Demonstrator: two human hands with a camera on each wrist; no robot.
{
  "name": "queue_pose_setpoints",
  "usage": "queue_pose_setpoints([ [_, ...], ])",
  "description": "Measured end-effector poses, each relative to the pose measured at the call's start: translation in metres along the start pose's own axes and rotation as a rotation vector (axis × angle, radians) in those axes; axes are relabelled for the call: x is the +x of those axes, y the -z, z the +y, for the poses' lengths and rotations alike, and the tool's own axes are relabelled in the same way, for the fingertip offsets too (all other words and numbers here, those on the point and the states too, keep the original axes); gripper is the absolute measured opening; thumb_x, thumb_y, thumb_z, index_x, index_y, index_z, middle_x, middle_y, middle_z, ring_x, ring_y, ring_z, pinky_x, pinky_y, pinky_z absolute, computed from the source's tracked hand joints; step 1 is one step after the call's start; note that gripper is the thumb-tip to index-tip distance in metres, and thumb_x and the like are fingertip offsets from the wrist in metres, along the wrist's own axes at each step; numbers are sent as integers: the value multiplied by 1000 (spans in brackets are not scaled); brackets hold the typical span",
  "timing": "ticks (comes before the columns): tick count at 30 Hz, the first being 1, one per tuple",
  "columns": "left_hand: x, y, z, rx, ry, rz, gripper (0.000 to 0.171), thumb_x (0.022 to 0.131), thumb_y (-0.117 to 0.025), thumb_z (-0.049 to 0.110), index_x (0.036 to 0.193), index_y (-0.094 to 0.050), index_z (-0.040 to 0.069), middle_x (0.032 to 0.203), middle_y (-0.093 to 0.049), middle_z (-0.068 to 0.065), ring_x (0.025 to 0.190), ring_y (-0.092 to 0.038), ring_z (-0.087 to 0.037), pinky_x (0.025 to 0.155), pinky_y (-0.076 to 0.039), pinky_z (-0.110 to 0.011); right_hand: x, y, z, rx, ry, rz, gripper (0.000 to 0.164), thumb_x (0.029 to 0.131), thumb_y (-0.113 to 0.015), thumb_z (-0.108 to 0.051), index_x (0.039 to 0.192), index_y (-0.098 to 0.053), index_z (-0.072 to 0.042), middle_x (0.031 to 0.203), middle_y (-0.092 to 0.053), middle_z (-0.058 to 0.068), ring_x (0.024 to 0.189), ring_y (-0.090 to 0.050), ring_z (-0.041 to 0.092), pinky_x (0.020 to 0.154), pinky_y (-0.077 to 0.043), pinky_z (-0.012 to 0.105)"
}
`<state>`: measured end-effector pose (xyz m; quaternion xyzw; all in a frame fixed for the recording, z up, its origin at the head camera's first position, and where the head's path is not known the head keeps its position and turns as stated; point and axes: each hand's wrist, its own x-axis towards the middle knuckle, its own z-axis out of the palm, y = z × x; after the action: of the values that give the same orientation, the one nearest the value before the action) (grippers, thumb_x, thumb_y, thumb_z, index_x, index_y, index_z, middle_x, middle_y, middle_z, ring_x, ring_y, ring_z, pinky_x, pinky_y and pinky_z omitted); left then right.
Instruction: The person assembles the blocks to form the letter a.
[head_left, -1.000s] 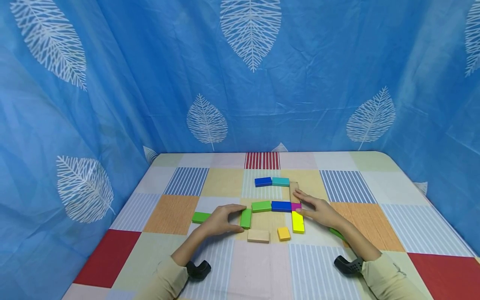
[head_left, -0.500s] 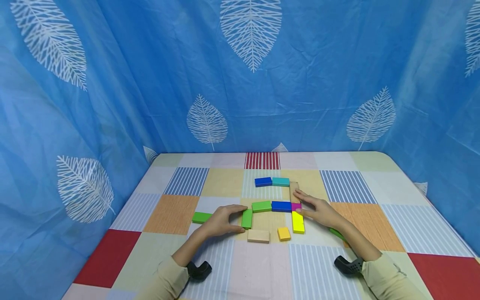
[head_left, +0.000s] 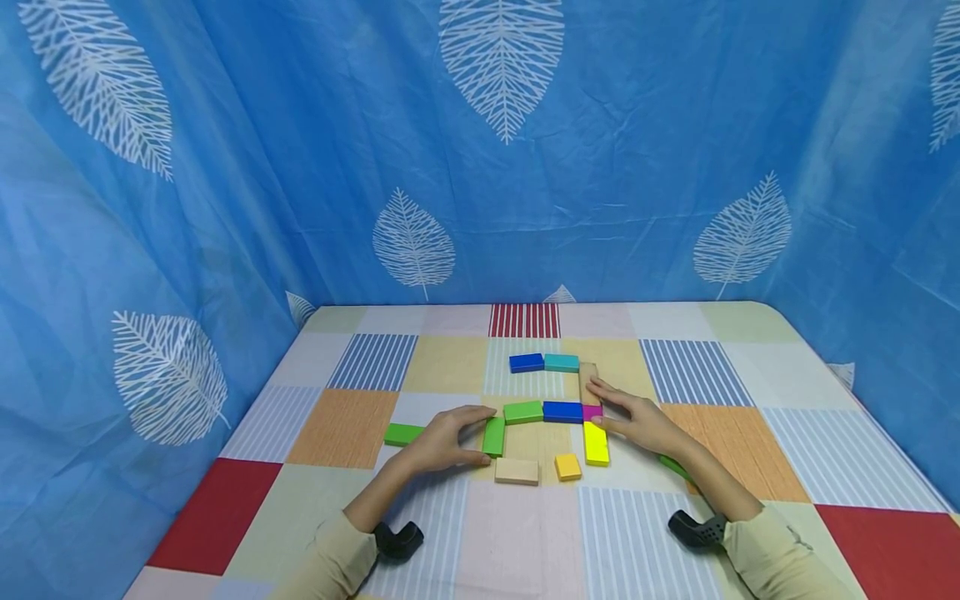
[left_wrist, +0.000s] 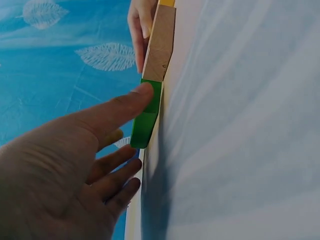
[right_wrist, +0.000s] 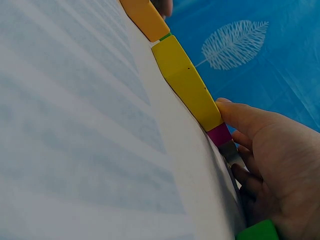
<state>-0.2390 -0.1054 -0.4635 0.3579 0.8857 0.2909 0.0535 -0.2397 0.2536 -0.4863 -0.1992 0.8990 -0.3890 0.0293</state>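
In the head view my left hand (head_left: 444, 442) pinches a green block (head_left: 493, 437) endwise, the index finger at its far end and the thumb at its near end. The left wrist view shows that thumb on the green block (left_wrist: 144, 122). My right hand (head_left: 643, 423) rests along the right side of the row. Its index finger touches a natural wood block (head_left: 588, 382), and its thumb lies where a magenta block (head_left: 591, 412) meets a yellow block (head_left: 596, 446). A blue block (head_left: 562, 413) and another green block (head_left: 522, 412) run leftward from the magenta one.
A dark blue block (head_left: 527, 364) and a teal block (head_left: 562, 363) lie farther back. Nearer sit a wooden block (head_left: 517, 472) and an orange block (head_left: 567, 467). One green block (head_left: 402, 434) is partly behind my left hand, another (head_left: 674, 467) beside my right forearm.
The left hand and the green block between its fingers have shifted very slightly to the right. My right hand and the other blocks stay where they were.
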Motion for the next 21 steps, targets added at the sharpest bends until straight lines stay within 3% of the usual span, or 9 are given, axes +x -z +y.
queue_pose_setpoints([
  [9, 2, 5, 10, -77, -105, 84, 55, 80, -72, 30, 129, -55, 10, 130, -54, -3, 122, -47, -19, 98, -40, -39, 0, 0, 0, 6, -2, -1, 65, 87, -59, -43, 143, -38, -18, 149, -27, 7, 134, -23, 35, 103, -24, 57],
  [15, 4, 1, 22, -89, -200, 130, 46, 82, -70, 30, 121, -61, 9, 121, -60, -2, 115, -53, -16, 95, -43, -35, 0, 0, 2, 9, 10, 4, 64, 88, -59, -42, 142, -38, -16, 148, -28, 8, 134, -24, 35, 103, -24, 57],
  [21, 6, -11, 35, -86, -289, 55, 46, 83, -70, 31, 120, -62, 7, 119, -61, -1, 112, -54, -11, 93, -44, -26, 0, 0, 1, 1, -1, -3, 64, 87, -59, -43, 142, -38, -17, 148, -28, 8, 134, -24, 35, 103, -24, 57],
])
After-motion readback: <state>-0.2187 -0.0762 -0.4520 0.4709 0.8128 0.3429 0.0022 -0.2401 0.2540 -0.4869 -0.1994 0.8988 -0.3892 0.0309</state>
